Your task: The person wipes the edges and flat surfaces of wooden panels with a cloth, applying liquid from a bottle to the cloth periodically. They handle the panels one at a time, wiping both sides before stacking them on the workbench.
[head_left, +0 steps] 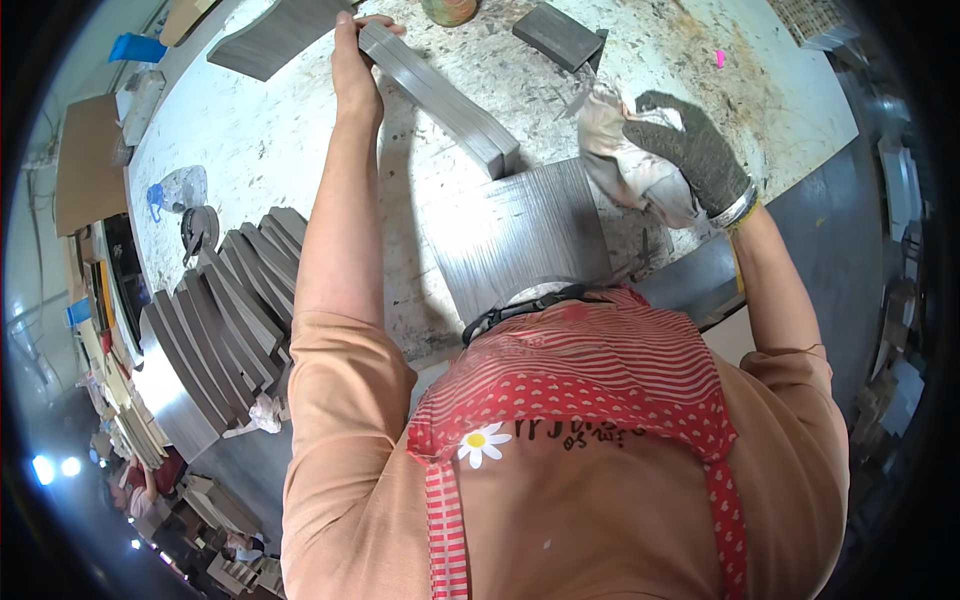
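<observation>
My left hand (358, 72), bare, is closed round the far end of a curved grey panel (437, 93), held on edge so its layered, striped side faces up. Its near end comes down by the far edge of a flat grey panel (522, 232) lying right in front of my body. A dark grey work glove covers my right hand (690, 150), which grips a crumpled, stained whitish rag (625, 160) at the flat panel's right. Just beyond the rag lies a dark rectangular block (558, 36). Another curved grey panel (275, 38) is left of my left hand.
Several curved grey panels (225, 315) stand in a row at the left table edge, beside a dark tape roll (200, 232) and a clear plastic item (182, 190). A jar (449, 10) stands at the far edge of view. The worktable (780, 110) is white and stained.
</observation>
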`<action>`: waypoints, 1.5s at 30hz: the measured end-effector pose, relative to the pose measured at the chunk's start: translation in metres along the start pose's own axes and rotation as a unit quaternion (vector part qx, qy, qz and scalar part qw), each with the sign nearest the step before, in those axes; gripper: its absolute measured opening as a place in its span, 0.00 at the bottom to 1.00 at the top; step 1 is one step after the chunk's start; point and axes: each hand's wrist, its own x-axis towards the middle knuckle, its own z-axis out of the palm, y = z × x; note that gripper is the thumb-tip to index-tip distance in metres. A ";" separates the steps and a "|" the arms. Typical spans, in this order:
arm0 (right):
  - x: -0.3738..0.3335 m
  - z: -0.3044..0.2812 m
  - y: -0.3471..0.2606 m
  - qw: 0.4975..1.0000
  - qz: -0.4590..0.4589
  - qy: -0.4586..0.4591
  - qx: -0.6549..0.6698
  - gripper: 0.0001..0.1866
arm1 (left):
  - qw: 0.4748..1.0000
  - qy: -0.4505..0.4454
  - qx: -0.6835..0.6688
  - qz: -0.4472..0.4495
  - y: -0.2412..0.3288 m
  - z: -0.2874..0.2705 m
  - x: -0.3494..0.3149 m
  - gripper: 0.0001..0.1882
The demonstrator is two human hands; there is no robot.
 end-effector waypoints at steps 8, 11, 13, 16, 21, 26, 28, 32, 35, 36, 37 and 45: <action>-0.030 0.033 -0.029 0.941 0.274 0.003 0.197 0.20 | 0.943 0.061 0.300 -0.132 0.016 -0.008 -0.147 0.19; -0.025 0.048 -0.034 0.865 0.356 -0.012 0.353 0.20 | 0.872 -0.100 0.478 -0.046 0.005 -0.024 -0.193 0.19; -0.026 0.049 -0.033 0.885 0.344 -0.017 0.314 0.21 | 0.832 -0.051 0.553 0.018 0.006 -0.021 -0.200 0.20; -0.029 0.048 -0.024 0.892 0.350 -0.028 0.285 0.22 | 0.799 0.015 0.580 0.154 0.038 -0.008 -0.169 0.28; -0.028 0.039 -0.029 0.901 0.347 -0.025 0.258 0.24 | 0.573 -0.196 0.726 0.326 0.069 0.029 -0.107 0.35; -0.032 0.035 -0.049 0.885 0.371 -0.022 0.282 0.24 | 0.548 -0.383 0.682 0.297 0.075 0.029 -0.052 0.22; -0.043 0.044 -0.042 0.897 0.356 -0.015 0.263 0.22 | 0.632 -0.398 0.632 0.205 0.081 0.026 -0.037 0.21; -0.054 0.043 -0.039 0.892 0.358 0.021 0.277 0.20 | 0.812 -0.262 0.521 -0.040 0.092 -0.003 -0.023 0.25; -0.052 0.043 -0.040 0.901 0.340 0.044 0.267 0.19 | 0.894 -0.148 0.378 -0.187 0.085 -0.029 -0.026 0.29; -0.048 0.042 -0.040 0.908 0.330 0.049 0.255 0.18 | 0.893 -0.142 0.383 -0.187 0.085 -0.038 -0.025 0.29; -0.046 0.042 -0.042 0.909 0.319 0.060 0.260 0.18 | 0.895 -0.117 0.371 -0.218 0.087 -0.042 -0.028 0.29; -0.024 0.039 -0.031 0.947 0.203 0.059 0.240 0.15 | 0.917 -0.019 0.277 -0.287 0.087 -0.076 -0.062 0.34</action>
